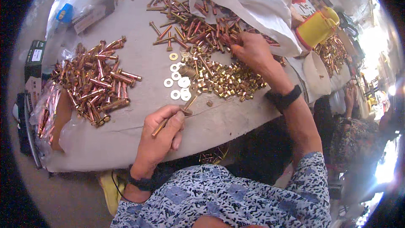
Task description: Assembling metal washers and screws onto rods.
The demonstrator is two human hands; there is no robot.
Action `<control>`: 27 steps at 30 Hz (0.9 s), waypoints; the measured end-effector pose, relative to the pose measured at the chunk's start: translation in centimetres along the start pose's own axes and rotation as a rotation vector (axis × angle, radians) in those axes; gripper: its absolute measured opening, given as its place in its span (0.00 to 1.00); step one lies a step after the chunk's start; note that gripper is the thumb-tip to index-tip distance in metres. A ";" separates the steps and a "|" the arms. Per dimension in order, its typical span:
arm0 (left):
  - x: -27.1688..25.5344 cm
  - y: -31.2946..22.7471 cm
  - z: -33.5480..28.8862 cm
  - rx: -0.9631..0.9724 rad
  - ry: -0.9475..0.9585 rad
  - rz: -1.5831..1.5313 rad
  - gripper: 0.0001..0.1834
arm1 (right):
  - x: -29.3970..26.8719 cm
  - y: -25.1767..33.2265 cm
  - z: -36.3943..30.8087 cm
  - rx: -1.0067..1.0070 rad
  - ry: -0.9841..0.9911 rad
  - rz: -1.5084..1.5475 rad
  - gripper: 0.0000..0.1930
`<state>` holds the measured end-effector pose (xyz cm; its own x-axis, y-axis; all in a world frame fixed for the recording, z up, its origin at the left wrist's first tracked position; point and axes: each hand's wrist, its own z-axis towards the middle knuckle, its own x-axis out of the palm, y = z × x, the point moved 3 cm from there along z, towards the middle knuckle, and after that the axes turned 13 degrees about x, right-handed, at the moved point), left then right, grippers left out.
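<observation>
Bolt (159,128) in left hand (159,140) above grey tabletop (135,25); co-worker (356,139) at right.

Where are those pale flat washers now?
The pale washers lie near the middle of the head view, just left of the brass sleeves, beyond the left hand.

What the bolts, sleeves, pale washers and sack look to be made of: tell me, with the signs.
Bolts: metal, perhaps plated steel; coppery-gold sheen, sharp glints.
Sleeves: shiny metal; yellow-gold, so brass or plating.
Pale washers: probably metal; bright, whitish faces, though glare obscures the finish.
Sack: likely plastic; whitish, with soft creases and slight sheen.
</observation>
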<state>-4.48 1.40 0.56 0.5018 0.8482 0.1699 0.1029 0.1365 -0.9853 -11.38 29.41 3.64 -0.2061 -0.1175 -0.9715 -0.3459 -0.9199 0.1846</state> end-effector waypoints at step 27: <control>1.2 0.2 0.0 0.471 -0.078 0.750 0.07 | -0.1 1.7 -12.1 -0.476 -0.069 0.233 0.08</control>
<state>-3.89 2.45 0.58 0.2336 0.8287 -0.5086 -0.6019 -0.2876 -0.7450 -0.86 23.31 2.25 -0.2927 -0.3290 -0.8978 0.1668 -0.9421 0.2908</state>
